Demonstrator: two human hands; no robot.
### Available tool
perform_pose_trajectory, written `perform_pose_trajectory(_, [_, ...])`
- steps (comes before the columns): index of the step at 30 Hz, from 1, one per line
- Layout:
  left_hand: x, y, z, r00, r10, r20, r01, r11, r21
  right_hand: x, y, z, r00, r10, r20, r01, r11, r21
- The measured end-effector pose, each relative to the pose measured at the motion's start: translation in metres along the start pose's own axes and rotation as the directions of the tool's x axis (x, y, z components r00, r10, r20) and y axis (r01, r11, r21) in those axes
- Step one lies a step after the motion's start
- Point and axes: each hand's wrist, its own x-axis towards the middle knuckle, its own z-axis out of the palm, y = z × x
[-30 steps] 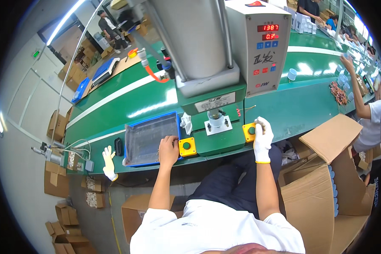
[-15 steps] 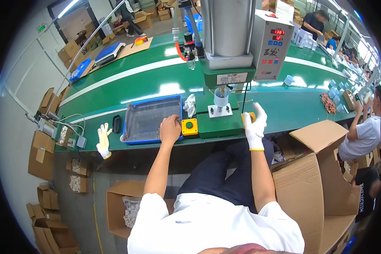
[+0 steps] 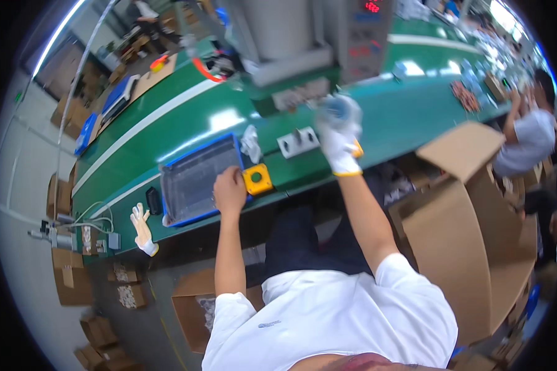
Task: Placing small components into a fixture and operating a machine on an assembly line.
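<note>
Over the metal block (image 3: 298,141), the gloved right hand (image 3: 338,137) grips a blurry round part (image 3: 338,110); best lowered straight. Bare left hand (image 3: 229,190) rests curled beside the yellow button box (image 3: 257,179).

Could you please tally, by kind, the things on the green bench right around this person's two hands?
Blue-rimmed tray: 1
Yellow button box: 1
Grey metal fixture plate: 1
Small blurred part held in the gloved right hand: 1
Crumpled clear bag: 1
Spare white glove at the bench edge: 1
Total: 6
The bare left hand rests by the tray.
</note>
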Motion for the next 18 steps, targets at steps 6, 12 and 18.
perform_pose_trajectory(6, [-0.013,0.009,-0.013,1.000,0.010,-0.003,-0.010,0.998,-0.058,0.057,0.101,-0.044,0.959,0.283,-0.013,-0.277,0.947,0.165])
perform_pose_trajectory(12, [-0.017,0.011,-0.014,0.995,-0.012,-0.101,0.003,0.996,-0.086,0.059,0.109,-0.049,0.954,0.298,0.026,-0.278,0.851,0.445])
perform_pose_trajectory(18, [-0.013,0.004,-0.015,0.992,-0.059,-0.110,0.027,0.962,-0.272,0.070,0.120,-0.042,0.919,0.394,-0.025,-0.295,0.729,0.618])
